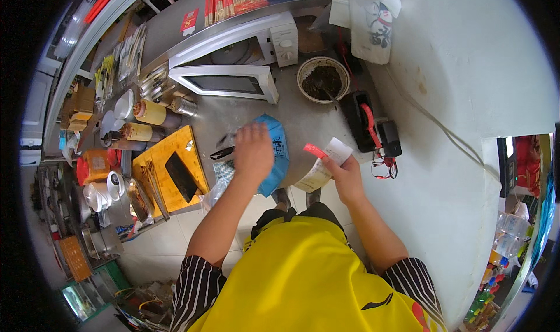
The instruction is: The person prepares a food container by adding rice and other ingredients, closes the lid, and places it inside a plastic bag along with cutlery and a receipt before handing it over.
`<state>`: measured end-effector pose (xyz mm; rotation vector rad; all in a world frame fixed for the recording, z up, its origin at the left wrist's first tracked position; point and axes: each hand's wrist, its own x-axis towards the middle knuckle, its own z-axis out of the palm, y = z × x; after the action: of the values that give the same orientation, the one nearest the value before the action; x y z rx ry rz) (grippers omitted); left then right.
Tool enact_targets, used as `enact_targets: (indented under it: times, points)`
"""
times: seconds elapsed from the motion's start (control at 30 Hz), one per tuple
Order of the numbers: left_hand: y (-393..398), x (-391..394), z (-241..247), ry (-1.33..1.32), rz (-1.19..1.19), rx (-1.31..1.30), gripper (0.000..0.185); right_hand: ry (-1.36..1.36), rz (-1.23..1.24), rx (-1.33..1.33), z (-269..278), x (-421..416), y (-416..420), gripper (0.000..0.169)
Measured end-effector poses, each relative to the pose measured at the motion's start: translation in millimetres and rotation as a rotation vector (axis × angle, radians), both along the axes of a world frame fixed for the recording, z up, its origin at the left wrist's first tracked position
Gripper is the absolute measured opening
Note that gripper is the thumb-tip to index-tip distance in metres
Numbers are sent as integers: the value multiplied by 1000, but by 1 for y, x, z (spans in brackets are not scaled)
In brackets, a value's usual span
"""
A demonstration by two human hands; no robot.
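Note:
My left hand lies over a blue printed bag at the front of the steel counter; its fingertips are partly hidden, and I cannot tell whether it grips the bag. Clear plastic and a black strip stick out to the left of it. In my right hand is a printed paper receipt, curling down, with a red paper strip at its upper left, both pinched by thumb and fingers. The receipt hangs to the right of the bag, apart from it.
A white microwave stands behind with its door ajar. Right of it sits a bowl of dark paste with a utensil. A black device is near the wall. On the left are a cleaver on a wooden board and sauce bottles.

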<state>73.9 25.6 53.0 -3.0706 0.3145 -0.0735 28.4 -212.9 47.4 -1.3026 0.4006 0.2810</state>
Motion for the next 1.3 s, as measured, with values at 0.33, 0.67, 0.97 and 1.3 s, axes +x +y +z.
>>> enact_targets:
  times: [0.33, 0.67, 0.97, 1.3]
  points:
    - [37, 7, 44, 362, 251, 294, 47, -32, 104, 81, 0, 10, 25, 26]
    - [52, 13, 69, 528, 64, 219, 45, -32, 238, 79, 6, 17, 46, 25]
    - [60, 16, 87, 622, -106, 81, 32, -289, 466, -372, 5, 22, 86, 30]
    - [55, 33, 101, 703, -322, 91, 24, -614, 368, -519, -4, 33, 132, 16]
